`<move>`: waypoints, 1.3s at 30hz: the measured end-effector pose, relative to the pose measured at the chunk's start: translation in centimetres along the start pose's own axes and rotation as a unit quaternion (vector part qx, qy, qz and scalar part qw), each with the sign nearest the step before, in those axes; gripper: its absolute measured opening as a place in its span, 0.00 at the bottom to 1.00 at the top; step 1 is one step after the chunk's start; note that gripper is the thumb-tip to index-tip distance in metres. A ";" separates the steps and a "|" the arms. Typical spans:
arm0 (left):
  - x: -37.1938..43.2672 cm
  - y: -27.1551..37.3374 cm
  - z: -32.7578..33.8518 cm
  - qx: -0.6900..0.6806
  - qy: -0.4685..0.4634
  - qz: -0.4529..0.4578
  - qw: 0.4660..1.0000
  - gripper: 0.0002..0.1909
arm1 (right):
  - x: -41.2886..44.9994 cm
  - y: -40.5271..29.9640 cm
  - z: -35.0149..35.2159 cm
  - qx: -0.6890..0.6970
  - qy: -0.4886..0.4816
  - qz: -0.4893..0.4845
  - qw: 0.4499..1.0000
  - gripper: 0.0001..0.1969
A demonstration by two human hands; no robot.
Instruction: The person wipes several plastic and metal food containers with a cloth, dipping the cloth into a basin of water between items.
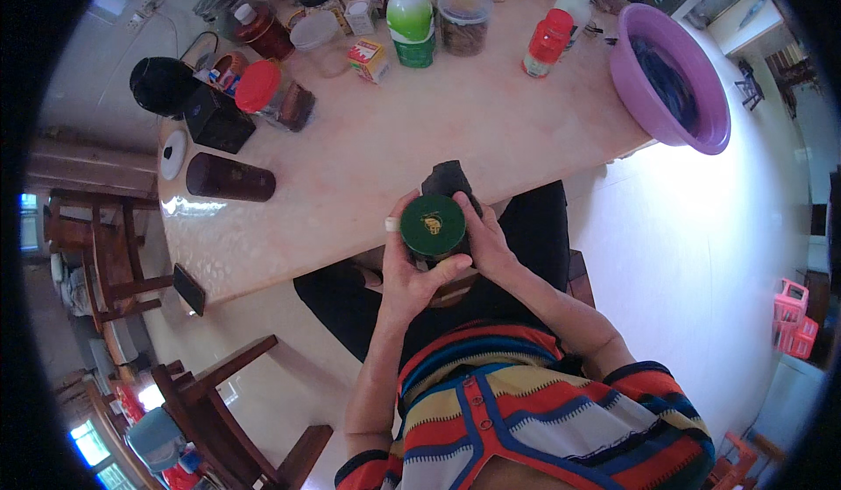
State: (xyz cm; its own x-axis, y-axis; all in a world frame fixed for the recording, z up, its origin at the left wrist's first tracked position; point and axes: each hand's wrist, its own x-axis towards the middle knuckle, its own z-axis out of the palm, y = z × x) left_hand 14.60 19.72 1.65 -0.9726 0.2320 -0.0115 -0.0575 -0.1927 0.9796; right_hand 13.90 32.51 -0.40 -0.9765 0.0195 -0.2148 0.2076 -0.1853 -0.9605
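Observation:
A round canister with a dark green lid (433, 225) is held between my two hands at the table's near edge, its lid facing up at me. A gold emblem marks the lid's centre. My left hand (409, 273) grips the canister's left and near side, and a white band circles one finger. From the right, my right hand (489, 240) presses a dark cloth (448, 178) against the canister. The cloth sticks out past its far side. Most of the canister's body is hidden below the lid and fingers.
A purple basin (677, 83) holding dark contents stands at the table's right end. Bottles and jars, among them a green-and-white bottle (411, 27) and a red bottle (548, 43), line the back. Leftward lie a dark cylinder (230, 177) and a phone (189, 289) at the edge.

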 end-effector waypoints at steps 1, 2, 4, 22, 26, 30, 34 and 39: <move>0.1 -0.2 -0.1 0.000 0.001 0.001 1.000 0.45 | 0.0 -0.8 0.0 0.061 0.015 0.054 0.997 0.23; 0.2 -0.5 -0.3 0.041 -0.013 0.006 0.999 0.44 | 0.0 -0.5 -0.2 0.060 0.014 0.053 0.997 0.23; 0.4 -0.9 -0.9 0.084 -0.025 0.014 0.996 0.43 | 0.2 -0.4 0.0 0.318 -0.054 0.108 0.940 0.24; -0.9 -0.1 -0.4 0.244 0.002 -0.022 0.970 0.38 | 3.3 -3.5 -0.4 -0.296 -0.197 -0.039 0.934 0.27; -0.7 0.3 -0.6 0.282 -0.040 0.031 0.958 0.39 | 3.2 -2.4 -1.2 0.022 -0.232 0.107 0.967 0.32; 0.3 1.7 0.1 -0.055 0.033 -0.015 0.998 0.40 | 1.7 -0.5 0.3 0.228 -0.170 0.101 0.953 0.34; 0.8 0.4 -0.5 -0.086 0.134 0.024 0.987 0.34 | -0.9 0.8 1.5 0.083 -0.111 -0.037 0.990 0.32; 1.3 0.3 -0.9 -0.095 0.181 0.015 0.979 0.32 | -1.3 -0.2 2.0 -0.082 -0.092 -0.154 0.980 0.28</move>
State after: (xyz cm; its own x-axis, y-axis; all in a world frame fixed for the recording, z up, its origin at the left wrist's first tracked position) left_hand 13.12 19.06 1.75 -0.9885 -0.1239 -0.0871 -0.0343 -0.3767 0.9257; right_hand 14.98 30.54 0.38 -0.9851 -0.1311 0.1110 -0.1070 -0.0369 -0.9936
